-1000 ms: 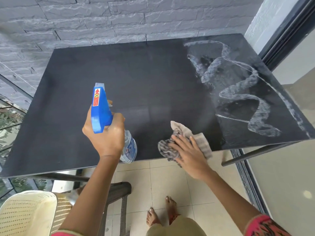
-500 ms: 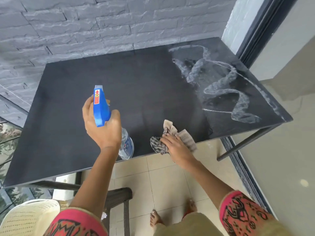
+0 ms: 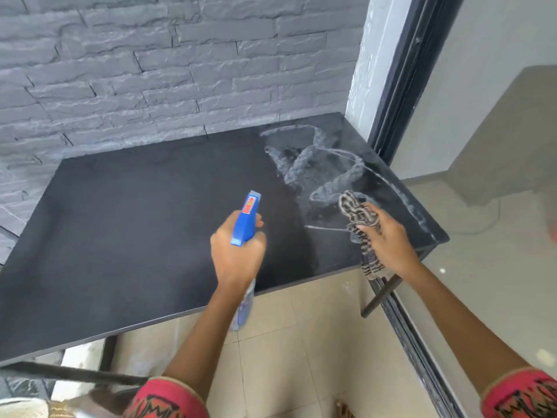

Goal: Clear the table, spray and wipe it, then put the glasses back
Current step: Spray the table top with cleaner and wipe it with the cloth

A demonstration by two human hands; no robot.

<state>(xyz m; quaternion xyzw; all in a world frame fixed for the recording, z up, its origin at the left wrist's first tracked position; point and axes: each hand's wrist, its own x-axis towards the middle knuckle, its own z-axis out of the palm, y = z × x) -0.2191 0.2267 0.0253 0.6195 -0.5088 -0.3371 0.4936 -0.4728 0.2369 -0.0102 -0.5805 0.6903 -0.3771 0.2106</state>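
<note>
A black table (image 3: 135, 236) stands against a grey brick wall, with whitish foamy spray streaks (image 3: 325, 170) across its right part. My left hand (image 3: 238, 254) grips a spray bottle with a blue trigger head (image 3: 247, 218), its clear body hanging below my wrist over the table's front edge. My right hand (image 3: 388, 236) holds a bunched checked cloth (image 3: 358, 215) lifted just above the right front corner, one end dangling past the edge. No glasses are in view.
A grey brick wall (image 3: 150, 70) backs the table. A dark door frame (image 3: 401, 86) and glass panel run along the right side. Beige floor tiles (image 3: 301, 357) lie below, with a table leg bar (image 3: 379, 297) at the right front and a chair part at bottom left.
My right hand lifted the cloth off the front edge and carried it right toward the foamy streaks. The left hand with the bottle shifted right; the view turned left and back.
</note>
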